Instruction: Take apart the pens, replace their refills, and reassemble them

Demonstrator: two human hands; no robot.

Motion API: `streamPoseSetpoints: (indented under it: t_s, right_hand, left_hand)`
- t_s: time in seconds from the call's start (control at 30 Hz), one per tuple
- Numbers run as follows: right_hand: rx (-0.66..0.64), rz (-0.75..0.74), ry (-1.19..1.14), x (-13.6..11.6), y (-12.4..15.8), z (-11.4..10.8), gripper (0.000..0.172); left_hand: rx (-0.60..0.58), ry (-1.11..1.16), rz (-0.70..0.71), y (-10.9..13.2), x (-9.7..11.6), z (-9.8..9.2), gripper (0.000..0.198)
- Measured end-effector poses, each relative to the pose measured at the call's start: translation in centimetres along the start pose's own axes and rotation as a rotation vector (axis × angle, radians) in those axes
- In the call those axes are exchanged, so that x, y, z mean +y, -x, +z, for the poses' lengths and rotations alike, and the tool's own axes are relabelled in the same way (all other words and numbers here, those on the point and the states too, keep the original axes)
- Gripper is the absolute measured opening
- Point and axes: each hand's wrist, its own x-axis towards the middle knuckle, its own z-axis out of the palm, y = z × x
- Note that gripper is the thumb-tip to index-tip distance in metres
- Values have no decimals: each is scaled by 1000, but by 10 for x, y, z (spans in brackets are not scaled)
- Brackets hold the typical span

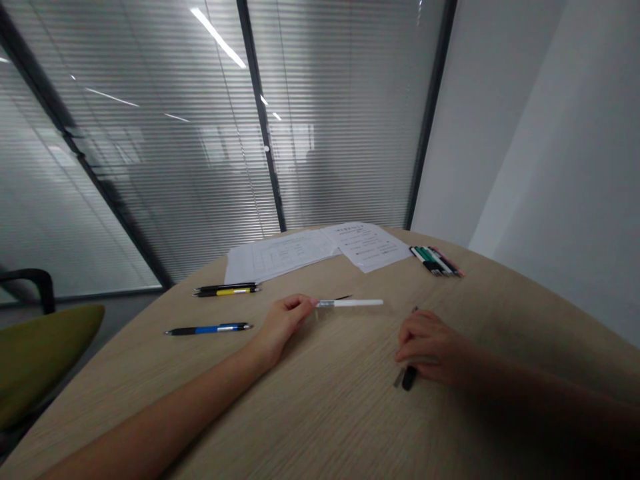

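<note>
The right hand (431, 347) lies curled shut over a black pen (409, 378) at one o'clock, the left hand (283, 327) touches a white pen (350, 303) at twelve, its grip unclear, and a blue pen (210, 328) and black-and-yellow pens (226, 289) at eleven, printed papers (315, 250) at twelve and a bundle of pens (435, 261) at one lie farther along the wood-grain table (340, 407).

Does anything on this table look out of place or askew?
Mainly the two printed sheets: they overlap at an angle, not squared up. The white pen by the left hand also lies apart from the other pens.
</note>
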Motion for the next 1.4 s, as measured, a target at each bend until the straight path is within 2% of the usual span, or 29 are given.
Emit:
streamPoseSetpoints:
  t_s: [0.37, 0.6, 0.87, 1.13, 1.4]
  right_hand:
    - [6, 9, -49, -7, 0, 3, 14]
    - [7, 167, 255, -1, 0, 3, 14]
    - [50, 231, 691, 3, -6, -2, 17]
    - [4, 274, 809, 13, -14, 0, 16]
    - [-22, 289, 807, 6, -21, -1, 19]
  left_hand:
    - [39, 75, 10, 3, 2, 2, 34]
    - [35, 67, 5, -1, -2, 0, 33]
    - [34, 72, 23, 0, -4, 1, 32]
    - [85, 88, 46, -2, -7, 1, 35]
    - [77, 103, 51, 0, -6, 2, 34]
